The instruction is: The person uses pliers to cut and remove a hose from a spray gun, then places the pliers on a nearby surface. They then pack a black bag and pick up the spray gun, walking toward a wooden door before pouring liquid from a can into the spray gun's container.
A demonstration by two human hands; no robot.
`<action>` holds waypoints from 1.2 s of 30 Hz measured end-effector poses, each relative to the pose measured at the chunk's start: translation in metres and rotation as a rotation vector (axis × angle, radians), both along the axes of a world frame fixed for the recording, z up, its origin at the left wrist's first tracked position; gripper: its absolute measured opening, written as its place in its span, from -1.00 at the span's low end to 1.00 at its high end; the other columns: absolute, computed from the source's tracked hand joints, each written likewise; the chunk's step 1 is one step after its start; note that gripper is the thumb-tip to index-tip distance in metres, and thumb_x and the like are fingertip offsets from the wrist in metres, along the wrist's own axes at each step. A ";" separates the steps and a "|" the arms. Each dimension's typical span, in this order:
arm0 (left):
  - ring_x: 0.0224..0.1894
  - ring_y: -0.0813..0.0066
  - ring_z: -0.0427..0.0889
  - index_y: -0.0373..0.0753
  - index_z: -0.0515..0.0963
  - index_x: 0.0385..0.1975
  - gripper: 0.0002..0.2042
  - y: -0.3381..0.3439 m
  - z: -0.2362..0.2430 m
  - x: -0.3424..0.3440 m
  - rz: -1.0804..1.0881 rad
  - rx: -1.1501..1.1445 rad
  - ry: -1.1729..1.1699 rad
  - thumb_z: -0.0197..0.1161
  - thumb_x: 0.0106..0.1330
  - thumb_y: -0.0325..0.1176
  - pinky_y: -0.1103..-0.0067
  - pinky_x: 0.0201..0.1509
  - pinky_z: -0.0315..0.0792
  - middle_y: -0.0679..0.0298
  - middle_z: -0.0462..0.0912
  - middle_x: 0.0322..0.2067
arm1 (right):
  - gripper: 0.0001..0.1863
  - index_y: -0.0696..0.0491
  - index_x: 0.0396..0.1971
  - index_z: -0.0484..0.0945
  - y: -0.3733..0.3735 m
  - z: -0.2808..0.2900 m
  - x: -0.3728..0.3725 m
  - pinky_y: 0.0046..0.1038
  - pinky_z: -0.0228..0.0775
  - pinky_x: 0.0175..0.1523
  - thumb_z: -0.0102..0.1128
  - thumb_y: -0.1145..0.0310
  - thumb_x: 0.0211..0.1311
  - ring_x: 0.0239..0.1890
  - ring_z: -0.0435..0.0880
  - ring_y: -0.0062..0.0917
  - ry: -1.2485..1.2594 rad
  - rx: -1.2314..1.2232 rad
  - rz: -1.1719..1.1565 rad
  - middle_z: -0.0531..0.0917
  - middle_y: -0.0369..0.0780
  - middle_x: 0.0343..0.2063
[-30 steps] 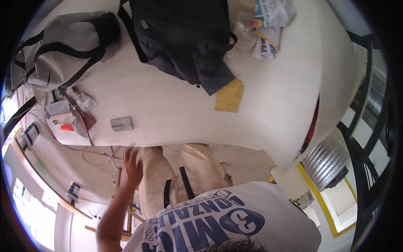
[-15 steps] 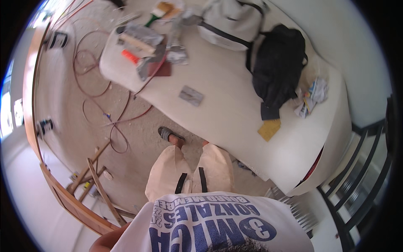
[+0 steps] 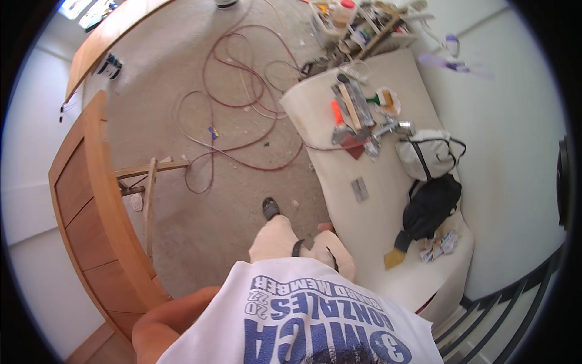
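My left forearm (image 3: 182,303) shows at the lower left; its hand is hidden behind my shirt, near a wooden door panel (image 3: 82,224). My right hand is out of view. At my right is a long white surface (image 3: 333,182) bearing a scraper with an orange handle (image 3: 337,111), a green-handled brush (image 3: 385,98), a metal spray gun (image 3: 400,127), a small grey slab (image 3: 359,188), a grey bag (image 3: 424,156), a black bag (image 3: 427,206), a yellow sheet (image 3: 394,258) and crumpled paper (image 3: 439,246).
Red hoses (image 3: 254,165) lie looped over the dusty floor. Wooden trestle pieces (image 3: 150,200) are beside the panel. A bucket (image 3: 110,67) is at upper left, a basket of tools (image 3: 333,18) at the back, black railings (image 3: 509,303) at lower right.
My view has swung away from the white surface, now on my right, bringing more floor and panel into sight. My left hand, spread by the surface's edge earlier, is hidden now.
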State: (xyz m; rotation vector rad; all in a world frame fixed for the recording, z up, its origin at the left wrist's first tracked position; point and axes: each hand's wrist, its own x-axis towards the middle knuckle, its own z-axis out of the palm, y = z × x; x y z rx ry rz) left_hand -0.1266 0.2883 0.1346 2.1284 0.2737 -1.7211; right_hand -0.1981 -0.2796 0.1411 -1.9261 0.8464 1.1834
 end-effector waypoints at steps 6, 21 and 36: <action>0.09 -0.07 0.52 -0.40 0.53 0.05 -0.61 -0.031 -0.018 -0.010 -0.012 -0.268 0.091 0.12 0.18 -0.54 0.21 0.17 0.41 -0.15 0.55 0.04 | -0.75 0.14 -0.42 0.72 0.040 0.012 0.057 -0.05 0.52 -0.23 0.16 0.29 0.15 -0.32 0.71 -0.06 -0.062 -0.006 0.103 0.72 0.02 -0.38; 0.06 0.03 0.58 -0.39 0.56 0.03 -0.62 -0.008 -0.020 -0.047 -0.015 -0.351 0.171 0.11 0.19 -0.51 0.26 0.13 0.45 -0.10 0.60 0.00 | -0.75 0.14 -0.42 0.72 0.060 0.007 0.108 -0.04 0.51 -0.22 0.15 0.29 0.15 -0.32 0.71 -0.04 -0.120 -0.003 0.172 0.72 0.03 -0.38; 0.02 0.14 0.65 -0.38 0.60 0.01 -0.63 -0.022 -0.025 0.050 -0.058 -0.363 0.536 0.10 0.19 -0.49 0.31 0.09 0.50 -0.04 0.66 -0.04 | -0.71 0.15 -0.36 0.70 -0.093 -0.044 0.095 -0.01 0.49 -0.16 0.08 0.26 0.25 -0.30 0.69 0.02 -0.012 0.227 0.994 0.69 0.09 -0.36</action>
